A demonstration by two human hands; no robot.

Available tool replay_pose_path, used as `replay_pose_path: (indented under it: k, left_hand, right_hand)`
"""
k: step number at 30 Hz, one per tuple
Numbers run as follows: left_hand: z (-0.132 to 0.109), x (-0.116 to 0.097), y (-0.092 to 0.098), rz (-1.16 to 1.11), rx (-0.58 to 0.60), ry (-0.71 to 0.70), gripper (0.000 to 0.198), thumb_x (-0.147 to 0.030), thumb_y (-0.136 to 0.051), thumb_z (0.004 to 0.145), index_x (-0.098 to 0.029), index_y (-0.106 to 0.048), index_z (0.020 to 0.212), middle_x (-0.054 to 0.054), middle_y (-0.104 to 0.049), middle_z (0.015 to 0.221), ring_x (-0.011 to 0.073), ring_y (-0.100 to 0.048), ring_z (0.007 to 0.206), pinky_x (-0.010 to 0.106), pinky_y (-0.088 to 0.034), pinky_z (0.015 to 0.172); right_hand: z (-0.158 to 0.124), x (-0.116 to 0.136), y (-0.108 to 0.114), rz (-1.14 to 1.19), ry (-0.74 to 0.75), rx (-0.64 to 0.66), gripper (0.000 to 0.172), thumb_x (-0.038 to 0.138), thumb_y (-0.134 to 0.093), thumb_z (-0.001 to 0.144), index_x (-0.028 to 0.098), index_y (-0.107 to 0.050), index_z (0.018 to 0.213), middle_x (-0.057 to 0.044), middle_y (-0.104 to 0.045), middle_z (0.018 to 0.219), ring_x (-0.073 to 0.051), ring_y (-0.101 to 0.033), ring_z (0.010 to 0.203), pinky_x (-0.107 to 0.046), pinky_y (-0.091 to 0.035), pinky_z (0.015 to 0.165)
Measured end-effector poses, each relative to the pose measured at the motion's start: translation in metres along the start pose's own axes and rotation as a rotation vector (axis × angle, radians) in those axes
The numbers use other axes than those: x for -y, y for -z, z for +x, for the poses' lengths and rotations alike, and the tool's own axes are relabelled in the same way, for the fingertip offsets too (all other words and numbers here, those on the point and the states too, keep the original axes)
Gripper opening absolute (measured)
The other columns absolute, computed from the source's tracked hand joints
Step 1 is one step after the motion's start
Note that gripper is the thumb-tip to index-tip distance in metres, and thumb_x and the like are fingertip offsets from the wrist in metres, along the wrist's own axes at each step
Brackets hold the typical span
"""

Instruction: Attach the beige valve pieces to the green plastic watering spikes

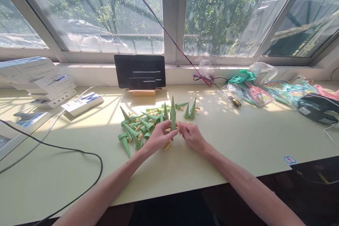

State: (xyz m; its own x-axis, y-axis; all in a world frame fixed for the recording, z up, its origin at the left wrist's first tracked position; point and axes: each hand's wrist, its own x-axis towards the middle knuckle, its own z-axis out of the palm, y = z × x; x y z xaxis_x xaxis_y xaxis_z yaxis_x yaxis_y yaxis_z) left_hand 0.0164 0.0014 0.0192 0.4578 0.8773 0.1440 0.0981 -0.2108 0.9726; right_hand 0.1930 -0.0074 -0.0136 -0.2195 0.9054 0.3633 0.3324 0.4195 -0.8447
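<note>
A heap of green plastic cone spikes (143, 125) lies mid-table, mixed with small tan connector pieces (167, 146). My left hand (159, 137) is closed around one upright green cone spike (173, 122), pinching it near its base. Just to its right, my right hand (192, 137) has its fingers pinched on a small tan piece held against that cone. A few more cones (190, 110) stand upright behind my hands.
A tablet and phone on a stand (140, 71) lean at the window sill. White boxes (45, 81) are stacked at left, with a black cable (87, 153) curving across the table. A screwdriver (235, 101), bags and coloured cords clutter the right.
</note>
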Motion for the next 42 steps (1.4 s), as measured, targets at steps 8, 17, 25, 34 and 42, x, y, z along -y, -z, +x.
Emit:
replay_pose_path:
  k: [8,17,25,34,42]
  left_hand:
    - [-0.0001,0.0028,-0.0003,-0.008,0.011,-0.023,0.033,-0.035,-0.070,0.082,-0.018,-0.069,0.110,0.010,-0.067,0.109,0.0186,-0.064,0.086,0.024,-0.056,0.057]
    - [-0.0005,0.0001,-0.0013,-0.019,0.005,-0.038,0.030,-0.036,-0.071,0.081,-0.019,-0.070,0.105,0.008,-0.068,0.105,0.0188,-0.064,0.087,0.024,-0.056,0.056]
    - [-0.0019,0.0001,-0.0006,-0.039,0.013,0.065,0.033,-0.043,-0.069,0.083,-0.015,-0.070,0.099,0.006,-0.069,0.089,0.0160,-0.064,0.072,0.028,-0.057,0.065]
    - [-0.0019,-0.0018,-0.0014,-0.150,0.069,0.126,0.035,-0.042,-0.070,0.084,-0.013,-0.072,0.104,0.007,-0.065,0.086,0.0189,-0.063,0.083,0.030,-0.058,0.067]
    - [-0.0017,-0.0036,0.0031,-0.160,0.120,0.147,0.036,-0.044,-0.069,0.084,-0.016,-0.073,0.105,0.009,-0.069,0.097,0.0187,-0.063,0.087,0.028,-0.055,0.069]
  right_hand:
    - [0.0004,0.0003,0.0000,-0.024,0.001,0.001,0.053,0.053,-0.030,0.102,0.021,-0.037,0.061,0.002,-0.041,0.053,-0.013,-0.038,0.050,-0.027,-0.030,0.052]
    - [0.0004,-0.0020,-0.0014,-0.049,0.011,-0.009,0.055,0.052,-0.028,0.103,0.021,-0.037,0.058,0.002,-0.040,0.050,-0.013,-0.038,0.049,-0.029,-0.028,0.053]
    - [-0.0001,0.0020,0.0009,-0.085,0.026,0.004,0.051,0.047,-0.028,0.104,0.020,-0.035,0.061,0.004,-0.038,0.054,-0.011,-0.035,0.052,-0.027,-0.027,0.054]
    - [-0.0004,0.0042,0.0032,-0.171,0.092,0.054,0.047,0.040,-0.028,0.105,0.019,-0.036,0.063,0.004,-0.039,0.057,-0.010,-0.032,0.054,-0.026,-0.025,0.055]
    - [-0.0002,0.0031,0.0029,-0.157,0.167,0.019,0.050,0.040,-0.029,0.105,0.019,-0.035,0.060,0.004,-0.037,0.053,-0.009,-0.031,0.050,-0.025,-0.026,0.053]
